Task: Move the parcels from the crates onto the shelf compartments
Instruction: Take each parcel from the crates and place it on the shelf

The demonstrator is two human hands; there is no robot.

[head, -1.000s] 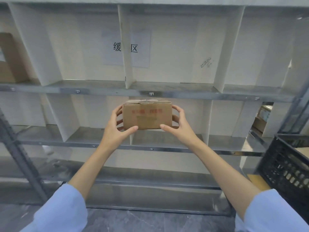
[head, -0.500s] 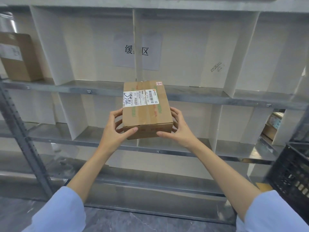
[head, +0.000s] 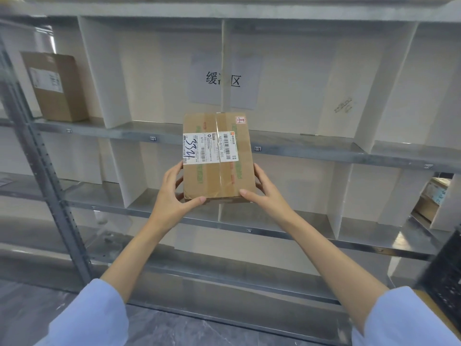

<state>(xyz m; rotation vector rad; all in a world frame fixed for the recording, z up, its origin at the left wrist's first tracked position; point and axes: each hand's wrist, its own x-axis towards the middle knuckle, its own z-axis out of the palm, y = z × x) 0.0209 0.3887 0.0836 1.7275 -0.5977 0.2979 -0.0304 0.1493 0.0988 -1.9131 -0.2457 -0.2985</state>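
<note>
I see a big gray metal shelf [head: 311, 151] with white walls, and a paper sign [head: 224, 81] that reads 缓 and 区. My left grip [head: 169, 196] and right grip [head: 269, 196] both hold the brown parcel [head: 217, 176] in the air, in front of the middle row. Its white label [head: 199, 148] has a hand-written number starting with 33.

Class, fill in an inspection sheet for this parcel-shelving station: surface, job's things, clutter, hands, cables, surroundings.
Surface: metal shelf split into compartments by white dividers.
Job's things: taped cardboard parcel with shipping labels, held in front of the shelf; labelled brown box standing in the upper left compartment; black crate at the right edge.
Clutter: nothing seen.
Hands: left hand and right hand grip the parcel's lower sides.
Cables: nothing seen.
Surroundings: paper sign on the back wall; grey floor.
</note>
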